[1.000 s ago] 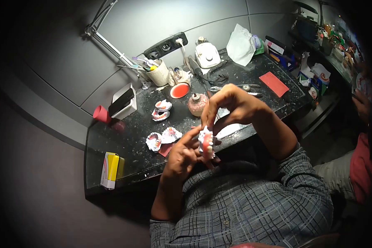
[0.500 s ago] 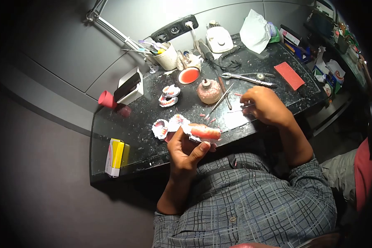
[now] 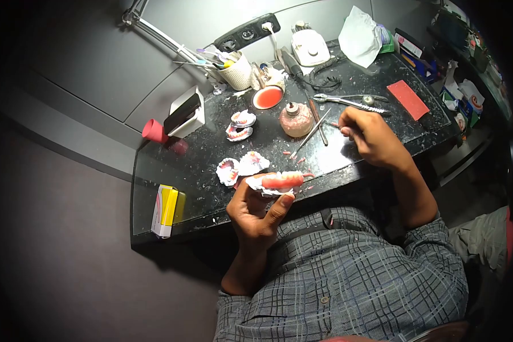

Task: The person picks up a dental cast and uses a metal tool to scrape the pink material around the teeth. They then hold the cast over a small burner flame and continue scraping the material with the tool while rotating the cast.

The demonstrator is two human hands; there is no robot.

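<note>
Looks like we're mid-work on the dental model [image 3: 284,180], gripped in our left hand [image 3: 253,219] just below frame centre. Our right hand [image 3: 371,135] is curled near the crossed tools [image 3: 308,137], can't tell if it's pinching anything. Next move needs a steady left imo.

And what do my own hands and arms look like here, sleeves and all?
Both the left hand and the right hand are bare, with no glove, ring or watch that I can see. Your shirt is grey with a dark and pale plaid pattern, its sleeves ending around the elbows.
</note>
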